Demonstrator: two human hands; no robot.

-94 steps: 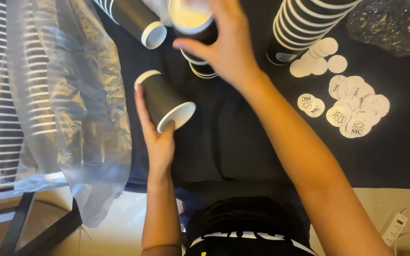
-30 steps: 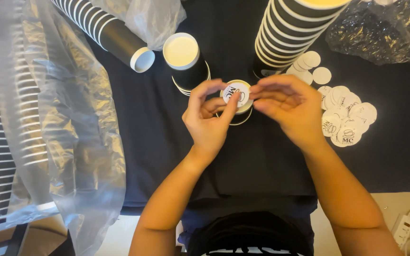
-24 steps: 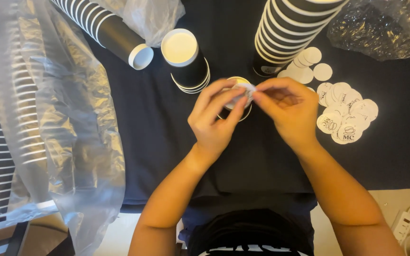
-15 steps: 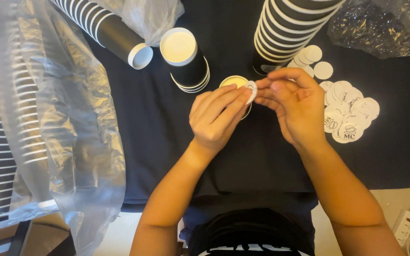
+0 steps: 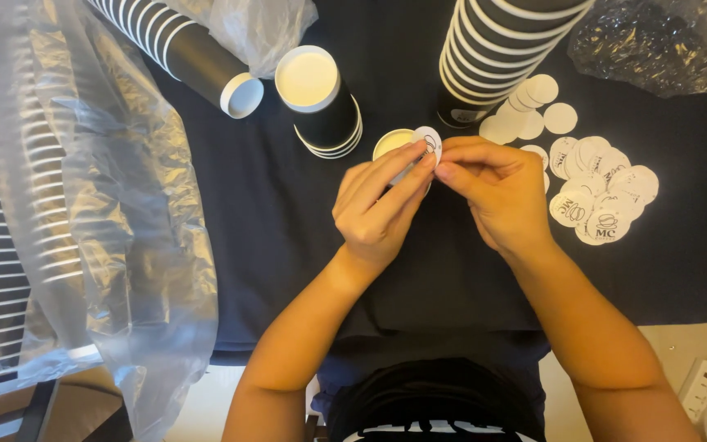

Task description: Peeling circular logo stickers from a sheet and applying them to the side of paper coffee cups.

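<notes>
My left hand (image 5: 380,206) and my right hand (image 5: 494,192) meet over a dark cloth (image 5: 272,245), pinching a round white sticker (image 5: 427,141) between their fingertips. Just behind the sticker lies a small yellowish round backing (image 5: 389,142), partly hidden by my left fingers. Beyond my hands stands a short stack of black paper cups (image 5: 319,100), mouths up. To the right lies a pile of round white stickers (image 5: 595,192) with dark prints.
A tall stack of black cups (image 5: 501,51) leans at the top right. Another long cup stack (image 5: 182,51) lies on its side at top left. Clear plastic wrap (image 5: 116,221) drapes the left side, crumpled plastic (image 5: 664,41) sits top right. A white power strip (image 5: 699,388) lies bottom right.
My left hand has left the single black cup it held. Both hands came together at the middle and lifted the round sticker, peeling it from its yellowish backing.
</notes>
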